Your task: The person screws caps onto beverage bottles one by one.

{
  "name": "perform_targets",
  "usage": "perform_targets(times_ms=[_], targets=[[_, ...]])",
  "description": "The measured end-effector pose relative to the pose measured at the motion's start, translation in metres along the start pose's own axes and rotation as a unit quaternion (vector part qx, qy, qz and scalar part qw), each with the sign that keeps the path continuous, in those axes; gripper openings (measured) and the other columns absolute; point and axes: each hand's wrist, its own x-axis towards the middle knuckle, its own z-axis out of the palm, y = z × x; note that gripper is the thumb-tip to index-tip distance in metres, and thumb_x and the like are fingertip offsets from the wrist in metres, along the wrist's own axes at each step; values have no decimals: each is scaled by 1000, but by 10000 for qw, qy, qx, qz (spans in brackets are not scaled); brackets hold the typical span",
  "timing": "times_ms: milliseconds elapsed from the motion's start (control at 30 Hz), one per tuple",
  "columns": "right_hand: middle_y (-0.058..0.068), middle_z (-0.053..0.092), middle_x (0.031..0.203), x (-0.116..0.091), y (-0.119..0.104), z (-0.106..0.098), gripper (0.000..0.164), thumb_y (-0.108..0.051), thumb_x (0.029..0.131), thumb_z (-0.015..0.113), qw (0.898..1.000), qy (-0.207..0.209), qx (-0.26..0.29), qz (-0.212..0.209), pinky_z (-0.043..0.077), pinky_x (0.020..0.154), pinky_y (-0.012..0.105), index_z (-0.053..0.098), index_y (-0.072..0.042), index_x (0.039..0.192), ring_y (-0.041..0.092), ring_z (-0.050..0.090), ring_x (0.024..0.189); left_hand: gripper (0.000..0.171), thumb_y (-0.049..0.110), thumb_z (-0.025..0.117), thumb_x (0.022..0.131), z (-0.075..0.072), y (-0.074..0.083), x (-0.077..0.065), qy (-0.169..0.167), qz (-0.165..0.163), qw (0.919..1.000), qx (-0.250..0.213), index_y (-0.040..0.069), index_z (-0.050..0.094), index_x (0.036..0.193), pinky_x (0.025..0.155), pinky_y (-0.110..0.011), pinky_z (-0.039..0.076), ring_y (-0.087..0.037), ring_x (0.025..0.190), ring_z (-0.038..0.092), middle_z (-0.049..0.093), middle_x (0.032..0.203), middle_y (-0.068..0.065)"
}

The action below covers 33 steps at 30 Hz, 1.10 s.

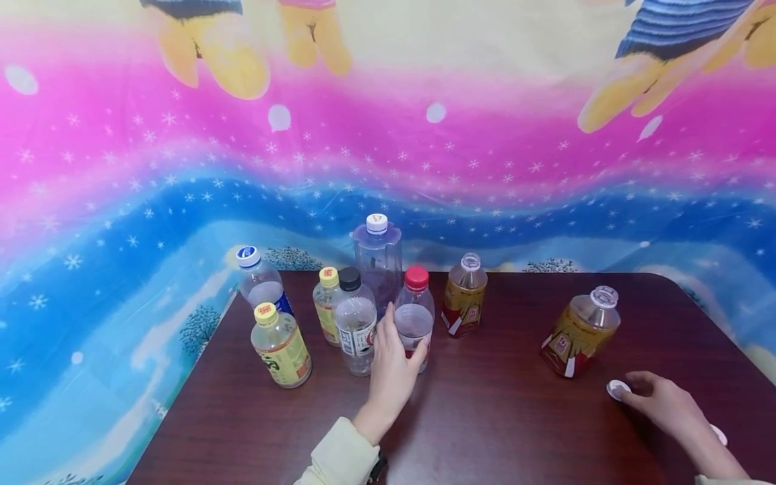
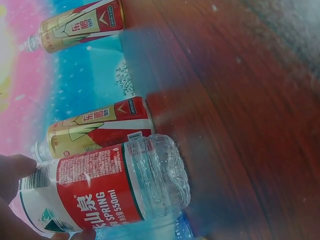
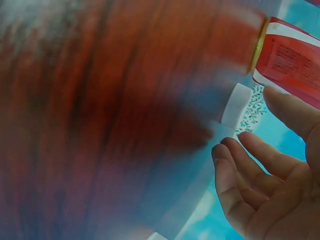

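Observation:
My left hand (image 1: 393, 367) holds a clear water bottle (image 1: 415, 316) with a red cap, thumb on one side and fingers on the other. In the left wrist view its red-and-white label (image 2: 95, 187) shows, and the bottle's base is near the tabletop. At the right, my right hand (image 1: 667, 407) is beside a white bottle cap (image 1: 618, 389) lying on the table. In the right wrist view the thumb and loosely bent fingers stand apart around that cap (image 3: 236, 106), with a small gap visible. A second white cap (image 1: 719, 434) is partly hidden by the right wrist.
Two capless gold-and-red bottles stand on the brown table (image 1: 485, 417), one mid-back (image 1: 464, 296) and one right (image 1: 580, 333). Left of my left hand are a black-capped bottle (image 1: 355, 323), yellow-capped bottles (image 1: 281, 350), a blue-and-white-capped bottle (image 1: 262, 283) and a tall white-capped bottle (image 1: 377, 259).

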Motion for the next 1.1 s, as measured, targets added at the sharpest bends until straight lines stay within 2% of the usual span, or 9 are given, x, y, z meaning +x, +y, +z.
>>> perform_targets(times_ms=[533, 700, 767, 800, 833, 933, 1000, 1033, 1100], targets=[[30, 64, 97, 5, 2, 5, 55, -37, 85, 69, 9997, -3, -119, -200, 47, 71, 53, 60, 12, 108, 45, 60, 89, 86, 27, 69, 85, 3, 5, -14, 266, 98, 9995, -162, 4, 19, 151, 106, -52, 39, -34, 140, 31, 29, 153, -17], [30, 64, 96, 7, 2, 5, 52, -35, 84, 70, 9997, -75, -140, -166, 47, 71, 53, 61, 12, 106, 45, 59, 88, 82, 27, 68, 85, 6, 7, -22, 777, 753, 9940, -135, 1, 23, 148, 108, -51, 38, -33, 139, 30, 31, 151, -16], [29, 64, 95, 8, 2, 5, 53, -36, 83, 70, 9997, -105, -141, -155, 47, 71, 53, 61, 12, 105, 44, 60, 87, 71, 26, 65, 87, 9, 7, -23, 1223, 1541, 9804, -74, -3, 31, 143, 106, -50, 40, -35, 134, 35, 38, 145, -18], [28, 64, 95, 8, 2, 5, 54, -36, 83, 71, 9997, -119, -137, -151, 47, 70, 53, 61, 12, 105, 43, 60, 87, 64, 26, 62, 88, 10, 6, -23, 1479, 2053, 9675, -10, -5, 37, 138, 105, -49, 41, -36, 130, 39, 43, 140, -18], [28, 64, 95, 8, 2, 5, 54, -37, 83, 71, 9997, -145, -132, -133, 47, 71, 53, 61, 11, 105, 43, 60, 86, 55, 25, 59, 90, 11, 6, -22, 1717, 2609, 9500, 59, -6, 42, 132, 103, -48, 42, -37, 125, 43, 47, 135, -19], [29, 64, 96, 8, 3, 5, 53, -37, 83, 71, 9997, -163, -152, -136, 47, 71, 53, 62, 11, 104, 43, 59, 87, 34, 21, 51, 93, 14, 9, -15, 2170, 4190, 8814, 216, -4, 54, 115, 99, -41, 45, -35, 112, 53, 57, 119, -19], [29, 64, 96, 8, 5, 4, 51, -36, 83, 70, 9996, -145, -172, -142, 47, 71, 53, 62, 11, 104, 45, 59, 88, 29, 20, 48, 94, 17, 14, -11, 2114, 4819, 8498, 291, -2, 57, 111, 98, -36, 47, -31, 108, 57, 60, 115, -16], [29, 64, 96, 8, 5, 4, 51, -36, 83, 70, 9996, -136, -182, -144, 47, 71, 53, 62, 11, 103, 46, 59, 89, 29, 20, 49, 94, 20, 16, -9, 2031, 4989, 8419, 317, -1, 58, 111, 98, -34, 47, -29, 108, 58, 60, 115, -15], [29, 64, 96, 8, 6, 4, 50, -35, 84, 69, 9996, -120, -191, -149, 47, 71, 53, 63, 11, 103, 46, 59, 89, 30, 20, 53, 92, 27, 22, -7, 1798, 5053, 8433, 343, 1, 59, 114, 100, -31, 47, -26, 110, 59, 61, 116, -14]])
